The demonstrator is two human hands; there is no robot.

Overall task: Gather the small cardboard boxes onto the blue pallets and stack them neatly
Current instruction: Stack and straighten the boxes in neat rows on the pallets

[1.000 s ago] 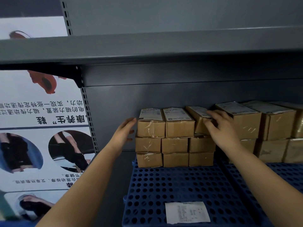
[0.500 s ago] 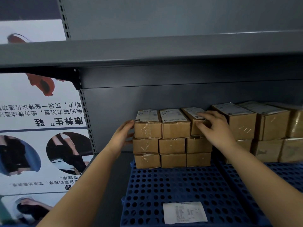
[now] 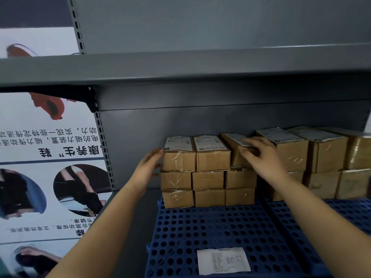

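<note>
Dim where I'm reaching — the upper shelf [image 3: 180, 67] shades the back panel [image 3: 200, 121]. Tape on the boxes [image 3: 212, 153] glints faintly. Edges bow — soft, slightly blurred overall.

Blue pallets [image 3: 210, 227] on grey shelf [image 3: 128, 227]

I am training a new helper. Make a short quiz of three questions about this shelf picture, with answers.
1. True or false: every box in the top row of the left stack sits square.
2. Which hand lies on the tilted box?
3. What lies on the front of the blue pallet: A) tape B) paper slip C) scissors?

Key: 1. False. 2. The right hand; the left hand steadies the stack's side. 3. B, the paper slip.
</note>
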